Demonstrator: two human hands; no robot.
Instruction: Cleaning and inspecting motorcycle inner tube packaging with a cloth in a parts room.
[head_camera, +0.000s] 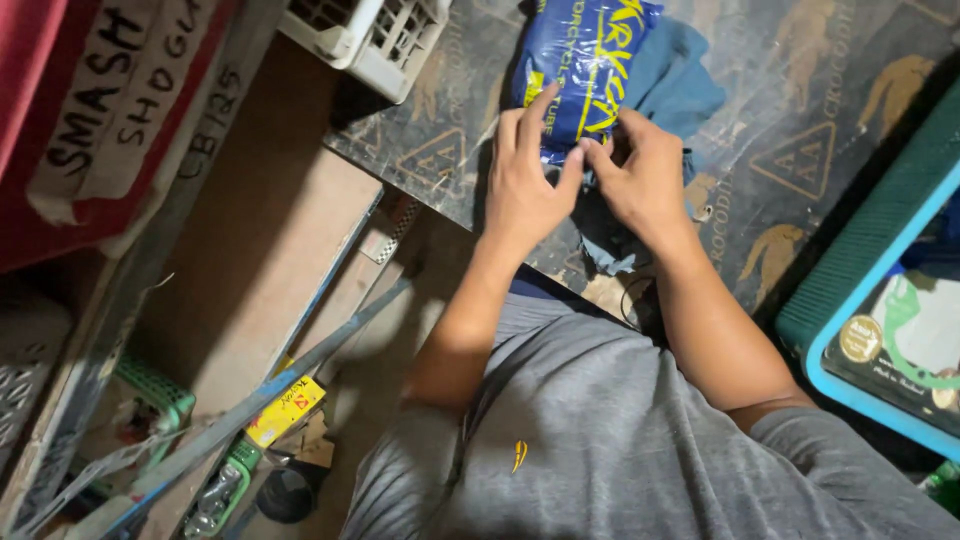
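A blue plastic packet (585, 70) with yellow lettering lies on a dark printed board (800, 120), partly over a blue-grey cloth (680, 80). My left hand (525, 180) rests on the packet's near edge, index finger stretched up along it and thumb pinching the edge. My right hand (640, 175) grips the same near edge from the right, fingers curled onto the plastic and the cloth beneath. Both thumbs meet at the packet's lower corner.
A white plastic crate (370, 35) stands at the board's far left. A teal tray (860, 300) with packaged goods sits at the right. Below left are a brown floor, slanting metal bars (250, 400), a yellow box (285, 410) and green baskets.
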